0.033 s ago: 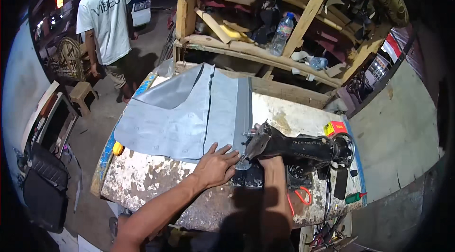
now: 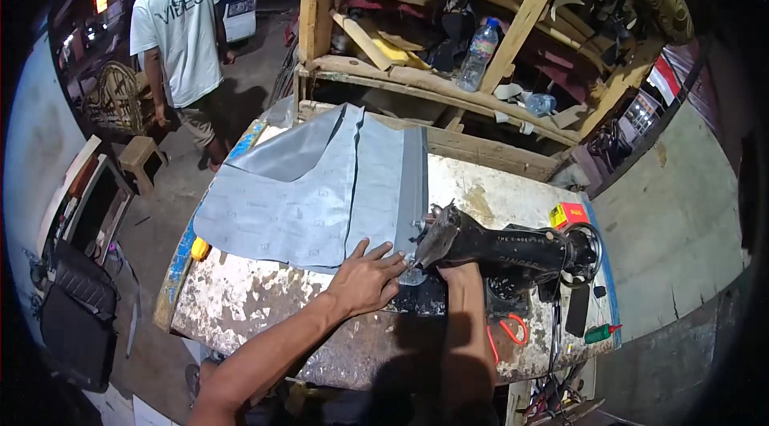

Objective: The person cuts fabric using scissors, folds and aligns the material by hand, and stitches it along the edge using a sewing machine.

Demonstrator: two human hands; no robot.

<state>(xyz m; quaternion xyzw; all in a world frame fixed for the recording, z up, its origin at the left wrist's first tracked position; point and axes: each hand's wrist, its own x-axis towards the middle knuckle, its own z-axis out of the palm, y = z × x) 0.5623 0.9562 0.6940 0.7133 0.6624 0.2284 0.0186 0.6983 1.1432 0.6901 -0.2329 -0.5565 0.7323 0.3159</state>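
A wide grey sheet of coated fabric (image 2: 320,201) lies over the table, its far left corner folded back. Seams run along it, and a darker grey strip (image 2: 412,177) borders its right edge. My left hand (image 2: 367,275) rests palm down on the near edge of the sheet, fingers stretched out, just left of the needle end of a black sewing machine (image 2: 513,254). My right hand (image 2: 458,272) reaches under the machine's arm; the machine head hides its fingers, so their grip does not show.
Orange-handled scissors (image 2: 513,331) and a green bottle (image 2: 599,335) lie on the worn table (image 2: 264,306) near the machine. A red and yellow box (image 2: 567,216) stands behind it. Beyond is a wooden shelf (image 2: 448,97) with a plastic bottle (image 2: 478,57). A person (image 2: 180,41) stands far left.
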